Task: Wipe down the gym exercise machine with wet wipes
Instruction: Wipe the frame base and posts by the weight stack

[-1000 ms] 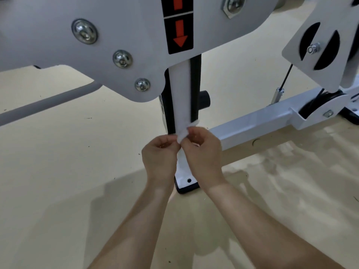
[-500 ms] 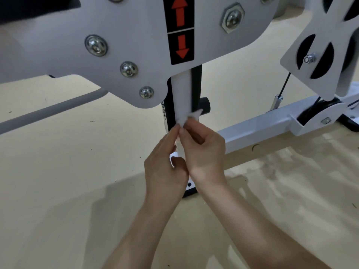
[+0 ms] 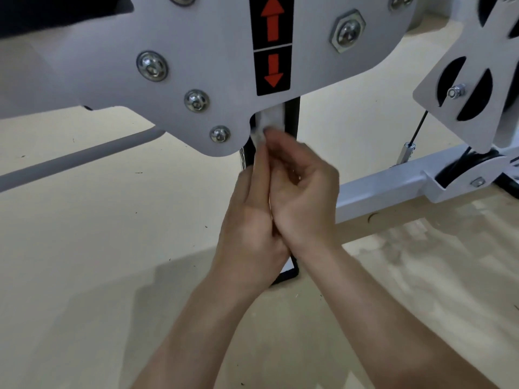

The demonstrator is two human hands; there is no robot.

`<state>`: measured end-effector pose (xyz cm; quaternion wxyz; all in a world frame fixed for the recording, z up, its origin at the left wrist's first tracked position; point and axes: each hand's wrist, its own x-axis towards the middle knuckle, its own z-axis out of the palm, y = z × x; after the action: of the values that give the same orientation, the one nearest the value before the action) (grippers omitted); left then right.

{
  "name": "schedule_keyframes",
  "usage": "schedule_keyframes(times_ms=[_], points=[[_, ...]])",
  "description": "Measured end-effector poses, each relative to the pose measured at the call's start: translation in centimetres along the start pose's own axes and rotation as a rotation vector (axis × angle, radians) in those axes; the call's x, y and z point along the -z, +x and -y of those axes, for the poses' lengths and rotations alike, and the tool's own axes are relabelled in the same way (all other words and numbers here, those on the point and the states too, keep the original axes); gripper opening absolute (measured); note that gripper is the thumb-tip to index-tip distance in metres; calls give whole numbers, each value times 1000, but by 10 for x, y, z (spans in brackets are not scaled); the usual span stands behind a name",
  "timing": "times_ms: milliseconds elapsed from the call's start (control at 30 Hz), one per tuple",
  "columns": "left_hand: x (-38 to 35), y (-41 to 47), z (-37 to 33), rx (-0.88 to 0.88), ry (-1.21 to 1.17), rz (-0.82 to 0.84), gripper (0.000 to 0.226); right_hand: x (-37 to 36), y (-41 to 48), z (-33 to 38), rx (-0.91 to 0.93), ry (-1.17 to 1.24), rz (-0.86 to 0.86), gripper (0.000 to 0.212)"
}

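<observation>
We see both hands together at the white post [image 3: 278,116] of the machine, just beneath the grey plate [image 3: 196,51] with its red-arrow label [image 3: 272,46]. The wipe [image 3: 261,132] sits bunched against the post, right at the plate's lower edge. The right hand [image 3: 303,197] has its grip clamped on the wipe, fingers curled. The left hand [image 3: 250,220] lies alongside it, touching it, its grip apart, with straight fingers [image 3: 259,164] pressing up along the post to the wipe. The picture is blurred there.
</observation>
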<state>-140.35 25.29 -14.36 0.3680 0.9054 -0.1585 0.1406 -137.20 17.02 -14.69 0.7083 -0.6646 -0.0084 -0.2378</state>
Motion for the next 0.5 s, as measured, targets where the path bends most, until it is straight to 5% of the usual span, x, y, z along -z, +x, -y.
schedule_keyframes(times_ms=[133,300,500], points=[[-5,4,13,-21,134,90,88,4,-4,-16,255,-134,36,44],[-16,-20,33,98,295,240,90,8,-37,-59,214,-286,205,59],[1,10,13,-137,232,94,76,8,-8,-32,431,-302,146,46]])
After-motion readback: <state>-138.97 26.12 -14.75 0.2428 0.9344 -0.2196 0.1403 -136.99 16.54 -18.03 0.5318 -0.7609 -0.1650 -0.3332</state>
